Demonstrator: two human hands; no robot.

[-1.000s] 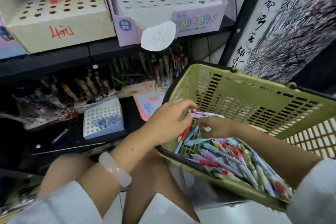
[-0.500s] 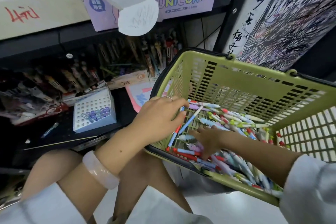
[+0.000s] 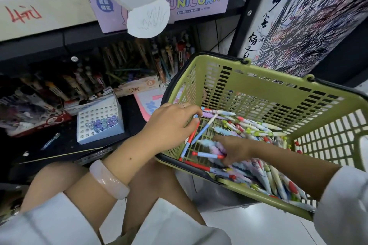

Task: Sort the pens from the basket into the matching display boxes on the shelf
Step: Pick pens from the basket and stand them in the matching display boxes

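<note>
Below purple "UNICORN" box [image 3: 191,0], left hand [image 3: 171,123] fingers gripping pens [image 3: 196,135], right hand [image 3: 233,149] unclear.

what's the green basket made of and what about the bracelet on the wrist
The green basket looks like molded plastic with a matte finish: uniform color, regular slotted walls. The bracelet looks like pale pink stone, perhaps jade or glass: a thick, translucent, glossy ring with highlights. I can't tell which.

Olive-green basket [image 3: 258,93], lilac box [image 3: 199,4], pastel pens [image 3: 256,127].
</note>
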